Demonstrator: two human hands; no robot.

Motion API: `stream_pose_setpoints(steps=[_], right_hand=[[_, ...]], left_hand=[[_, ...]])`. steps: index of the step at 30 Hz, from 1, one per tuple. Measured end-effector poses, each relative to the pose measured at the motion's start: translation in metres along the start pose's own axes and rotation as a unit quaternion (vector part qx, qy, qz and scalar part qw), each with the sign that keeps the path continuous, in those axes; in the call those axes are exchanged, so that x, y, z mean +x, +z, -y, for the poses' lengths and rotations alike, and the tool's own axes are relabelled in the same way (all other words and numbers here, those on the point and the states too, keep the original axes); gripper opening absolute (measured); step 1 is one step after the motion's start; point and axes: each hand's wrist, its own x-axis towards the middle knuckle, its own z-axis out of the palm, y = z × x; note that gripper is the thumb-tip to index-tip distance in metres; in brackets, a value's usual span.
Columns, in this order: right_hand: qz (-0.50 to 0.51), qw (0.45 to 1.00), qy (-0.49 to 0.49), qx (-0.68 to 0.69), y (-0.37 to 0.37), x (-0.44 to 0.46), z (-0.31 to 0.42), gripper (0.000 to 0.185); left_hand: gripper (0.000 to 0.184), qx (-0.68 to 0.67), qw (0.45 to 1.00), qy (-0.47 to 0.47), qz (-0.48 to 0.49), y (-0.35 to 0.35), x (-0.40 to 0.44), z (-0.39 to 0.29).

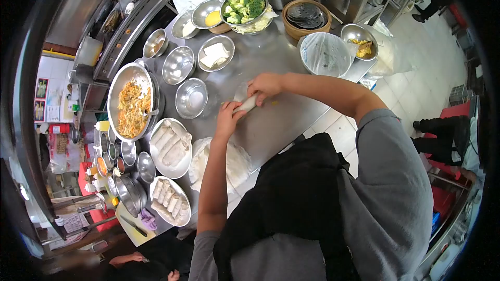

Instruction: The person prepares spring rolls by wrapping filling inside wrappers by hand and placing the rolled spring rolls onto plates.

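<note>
On the steel table a pale spring roll (247, 105) lies partly rolled, its wrapper still spread at the far end. My left hand (227, 118) is closed on its near end, fingers curled over it. The far end is under my right hand (264, 86), whose fingers also press on the roll. Beside my left forearm lies a stack of white wrappers (237, 164), partly hidden by that arm. Finished rolls rest on a white oval plate (154, 148) and on a second plate (183, 217). A colander (115, 92) holds shredded orange and pale filling.
Beyond my hands on the steel table (276, 52) stand several metal bowls, among them one of white blocks (215, 56) and one of broccoli (244, 8). A plastic-covered bowl (326, 54) sits right. A knife (134, 225) lies on a board at lower left, near another person's hand (136, 257).
</note>
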Motion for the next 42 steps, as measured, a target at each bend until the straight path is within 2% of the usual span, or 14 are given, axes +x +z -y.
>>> stream_pose_setpoints(steps=[5, 8, 13, 16, 19, 23, 26, 29, 35, 37, 40, 42], right_hand=[[0.032, 0.998, 0.014, 0.06, 0.001, 0.011, -0.014, 0.043], [-0.051, 0.987, -0.045, -0.146, -0.01, -0.004, 0.022, 0.044], [-0.019, 0.994, -0.038, -0.104, 0.01, 0.006, 0.01, 0.045], [-0.021, 0.997, -0.018, -0.076, 0.007, 0.005, 0.011, 0.042], [-0.029, 0.999, -0.014, -0.025, 0.013, 0.01, 0.0, 0.04], [-0.022, 0.999, -0.026, 0.001, 0.013, 0.016, -0.011, 0.038], [0.012, 0.999, -0.023, -0.035, 0.009, 0.017, -0.011, 0.041], [-0.038, 0.989, -0.024, -0.143, -0.008, -0.003, 0.026, 0.045], [-0.101, 0.981, -0.028, -0.163, 0.011, -0.004, 0.013, 0.039], [-0.086, 0.985, -0.025, -0.148, 0.013, -0.001, 0.005, 0.04], [-0.061, 0.989, -0.019, -0.131, 0.011, 0.004, -0.002, 0.041], [-0.045, 0.992, -0.016, -0.118, 0.008, 0.008, -0.006, 0.042]], left_hand=[[0.031, 0.013, 1.0, 0.007, -0.009, -0.001, 0.0, 0.005], [0.03, 0.01, 1.0, 0.009, -0.017, 0.002, 0.002, 0.012], [0.036, 0.003, 1.0, 0.001, 0.0, 0.003, 0.004, 0.02], [0.047, 0.144, 0.987, 0.017, -0.064, -0.005, -0.002, -0.01], [0.055, 0.175, 0.98, 0.059, -0.076, -0.012, -0.007, -0.042], [0.051, 0.145, 0.986, 0.051, -0.07, 0.0, -0.007, -0.027], [0.047, 0.117, 0.988, 0.059, -0.078, 0.002, -0.004, -0.016], [0.045, 0.084, 0.992, 0.061, -0.072, -0.002, -0.001, -0.009], [0.044, 0.036, 0.998, 0.034, -0.033, -0.007, 0.007, 0.0], [0.045, 0.013, 1.0, 0.011, -0.019, -0.006, 0.009, 0.007], [0.05, 0.066, 0.994, 0.046, -0.071, -0.01, 0.004, -0.02], [0.05, 0.137, 0.987, 0.041, -0.07, -0.009, 0.001, -0.028]])
